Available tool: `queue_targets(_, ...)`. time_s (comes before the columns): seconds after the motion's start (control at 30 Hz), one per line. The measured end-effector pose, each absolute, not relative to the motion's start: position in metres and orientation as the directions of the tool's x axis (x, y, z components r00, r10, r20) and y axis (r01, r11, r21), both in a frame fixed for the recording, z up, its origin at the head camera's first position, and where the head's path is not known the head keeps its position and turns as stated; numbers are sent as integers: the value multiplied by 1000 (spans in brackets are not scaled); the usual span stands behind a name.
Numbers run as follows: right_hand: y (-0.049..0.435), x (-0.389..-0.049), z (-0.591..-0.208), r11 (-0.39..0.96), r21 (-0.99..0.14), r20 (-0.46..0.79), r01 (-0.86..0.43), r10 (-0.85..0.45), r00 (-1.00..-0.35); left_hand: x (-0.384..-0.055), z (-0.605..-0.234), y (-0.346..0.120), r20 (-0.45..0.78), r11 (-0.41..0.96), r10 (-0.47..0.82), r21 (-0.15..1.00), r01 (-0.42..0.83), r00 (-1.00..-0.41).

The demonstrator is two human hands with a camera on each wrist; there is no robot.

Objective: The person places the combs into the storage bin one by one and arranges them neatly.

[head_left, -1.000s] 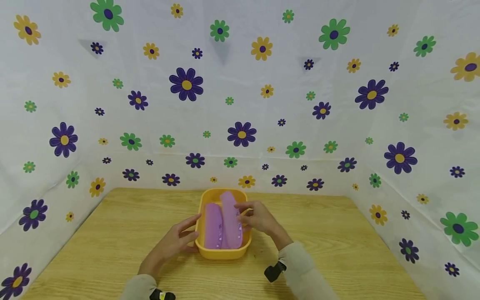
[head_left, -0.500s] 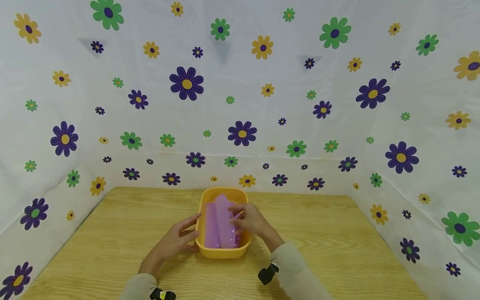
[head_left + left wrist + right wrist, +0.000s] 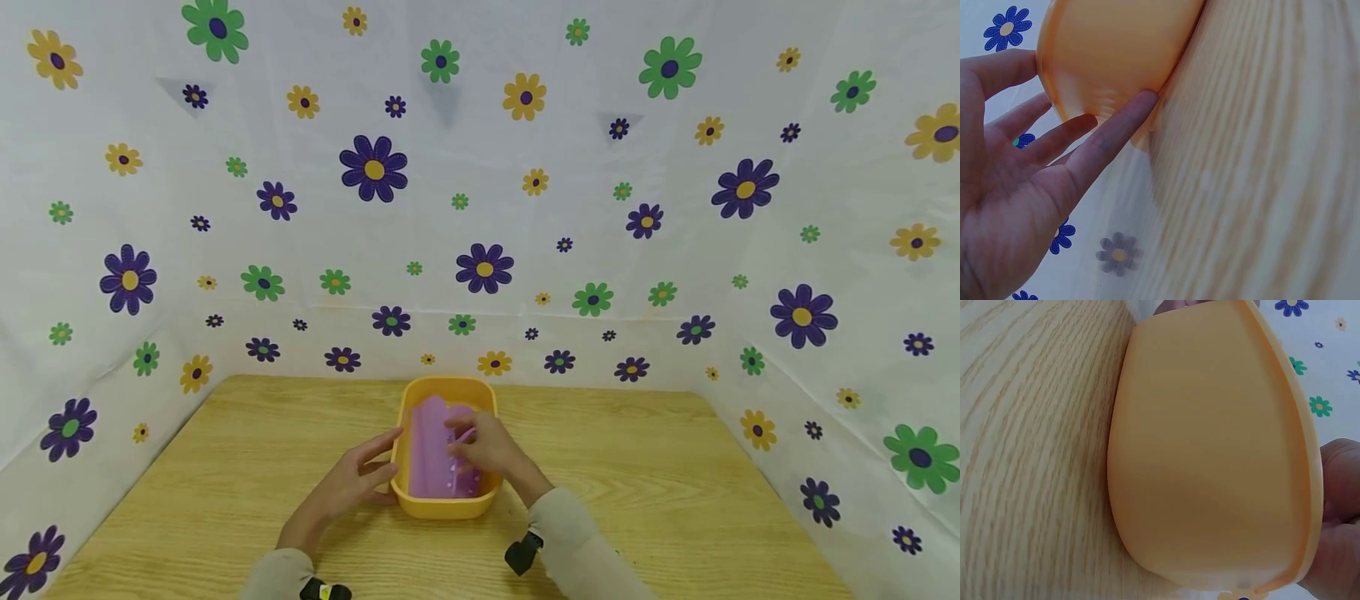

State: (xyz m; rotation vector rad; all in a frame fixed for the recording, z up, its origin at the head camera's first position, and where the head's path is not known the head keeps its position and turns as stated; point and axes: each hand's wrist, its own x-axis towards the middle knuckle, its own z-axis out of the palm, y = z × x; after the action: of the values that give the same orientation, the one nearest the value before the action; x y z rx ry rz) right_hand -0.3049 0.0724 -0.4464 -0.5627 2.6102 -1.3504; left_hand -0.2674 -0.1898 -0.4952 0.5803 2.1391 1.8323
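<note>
A yellow plastic basin (image 3: pixel 448 508) stands on the table, holding several long, flat purple pieces with rounded ends and small white marks along an edge. My right hand (image 3: pixel 491 446) reaches over its right rim and pinches the right edge of one purple piece (image 3: pixel 429 450), which lies toward the left side. Another purple piece (image 3: pixel 468 485) shows beneath and to its right, partly covered by the fingers. Against the basin's left side rests my left hand (image 3: pixel 348 483); in the left wrist view its nearly straight fingers (image 3: pixel 1107 140) touch the wall. The right wrist view shows mainly the basin wall (image 3: pixel 1210 444).
Wood-grain table (image 3: pixel 645 483) surrounds the basin on all sides. A white sheet (image 3: pixel 300 242) with green, yellow and purple flowers closes off the back and both sides. Black straps with small devices (image 3: pixel 523 552) sit on both wrists.
My right hand has moved left across the basin, carrying the purple piece from the right side onto the left one, so another piece now shows at right. The left hand has stayed put.
</note>
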Motion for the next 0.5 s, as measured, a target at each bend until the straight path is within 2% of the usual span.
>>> queue_targets(0.5,62,-303,-449,514,-821,33,-247,-389,-921,-267,-495,-190,62,116,469,985,131,-881)
